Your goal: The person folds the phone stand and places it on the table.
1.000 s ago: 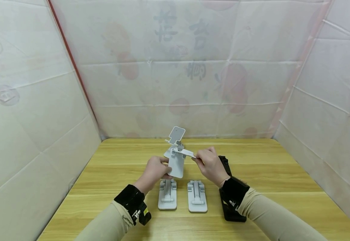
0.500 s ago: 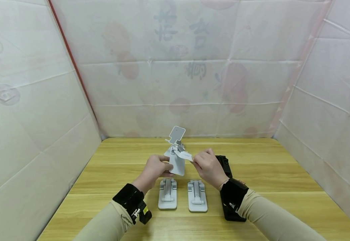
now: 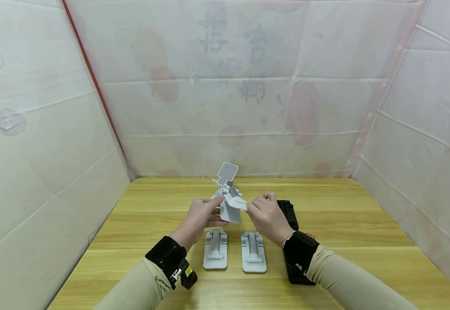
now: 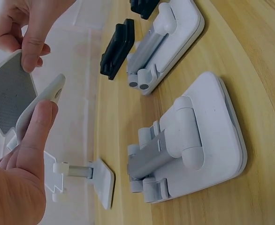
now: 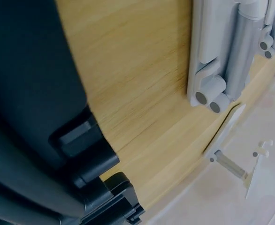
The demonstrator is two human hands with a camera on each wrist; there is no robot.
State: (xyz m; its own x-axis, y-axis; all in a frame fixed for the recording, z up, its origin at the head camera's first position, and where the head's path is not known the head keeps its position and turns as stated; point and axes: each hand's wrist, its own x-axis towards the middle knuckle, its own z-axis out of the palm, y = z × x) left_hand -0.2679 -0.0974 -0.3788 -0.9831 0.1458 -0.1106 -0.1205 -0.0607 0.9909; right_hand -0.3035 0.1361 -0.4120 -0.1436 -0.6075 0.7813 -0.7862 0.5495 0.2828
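Both hands work on a white folding phone stand [image 3: 230, 213], raised over the table. My left hand [image 3: 198, 220] grips its base plate, the thumb up near the hinge. At the other end my right hand [image 3: 268, 216] pinches the edge of the stand's tilted panel. The left wrist view shows that panel's grey pad [image 4: 8, 96], with the right thumb [image 4: 31, 54] on its corner. Just behind, an unfolded white phone stand [image 3: 228, 172] stands upright, partly covered by the held one. Neither hand shows in the right wrist view.
Two folded white phone stands [image 3: 215, 258] lie side by side in front of the hands. Black folded stands [image 3: 300, 276] lie to the right, partly under the right wrist and forearm. Pale sheeting [image 3: 225, 107] closes off the table's back and sides.
The panel in my right hand has swung lower toward the base plate. My left thumb has slid up the plate toward the hinge. The stands on the table keep their places.
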